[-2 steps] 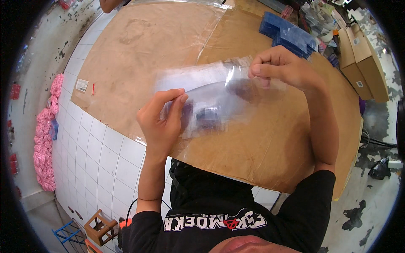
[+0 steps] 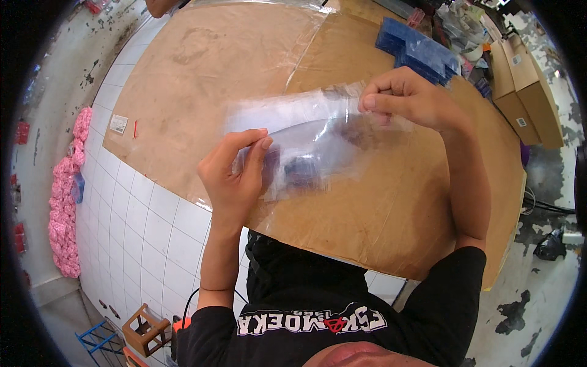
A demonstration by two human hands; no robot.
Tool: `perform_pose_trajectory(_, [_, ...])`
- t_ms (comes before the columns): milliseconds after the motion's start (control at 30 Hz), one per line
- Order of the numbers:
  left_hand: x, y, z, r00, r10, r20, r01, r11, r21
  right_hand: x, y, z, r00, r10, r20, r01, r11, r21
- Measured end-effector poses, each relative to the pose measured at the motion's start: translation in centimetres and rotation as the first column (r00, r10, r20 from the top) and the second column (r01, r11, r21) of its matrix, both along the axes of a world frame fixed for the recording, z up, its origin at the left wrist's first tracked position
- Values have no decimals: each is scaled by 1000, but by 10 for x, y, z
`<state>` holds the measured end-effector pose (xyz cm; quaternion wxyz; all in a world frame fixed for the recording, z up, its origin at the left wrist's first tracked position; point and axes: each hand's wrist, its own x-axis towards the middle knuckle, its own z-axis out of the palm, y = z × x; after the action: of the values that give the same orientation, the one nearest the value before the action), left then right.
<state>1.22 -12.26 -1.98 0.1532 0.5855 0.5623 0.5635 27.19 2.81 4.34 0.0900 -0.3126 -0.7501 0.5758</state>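
Observation:
Between my two hands a clear plastic sheet (image 2: 318,136) is stretched above the table, its upper edge curving slightly. My left hand (image 2: 235,165) pinches its left end between thumb and forefinger. At the right end, the closed fingers of my right hand (image 2: 406,101) pinch the same sheet. Beneath it lies a loose pile of clear plastic pieces (image 2: 263,110), partly seen through the sheet and blurred. Whether the sheet is a flat film or a bag, I cannot tell.
Brown cardboard (image 2: 202,79) covers the table. Stacked blue plastic pieces (image 2: 422,49) lie at the far right, beside cardboard boxes (image 2: 520,92). A small white label (image 2: 118,124) lies near the left edge. Pink bundles (image 2: 64,208) and a wooden stool (image 2: 147,330) stand on the tiled floor. Another person's arm (image 2: 160,6) shows at the top.
Almost nothing differs. The glare on the plastic sheet has shifted slightly, and my right hand has moved a tiny bit.

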Motion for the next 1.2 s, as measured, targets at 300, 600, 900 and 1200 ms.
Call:
perform_pose_trajectory(300, [0, 0, -1, 999, 23, 36, -21, 998, -57, -9, -6, -4, 984, 117, -137, -11, 798, 603])
perform_pose_trajectory(600, [-2, 3, -9, 985, 40, 170, -30, 998, -63, -19, -17, -4, 994, -72, -86, 111, 693, 712])
perform_pose_trajectory(900, [-3, 1, -8, 991, 18, 133, -2, 993, -119, -18, -15, -7, 994, -109, -11, 66, 518, 853])
perform_pose_trajectory(1200, [0, 3, -8, 986, -43, 164, 53, 997, -57, -26, -26, 0, 1000, -19, -18, 25, 473, 880])
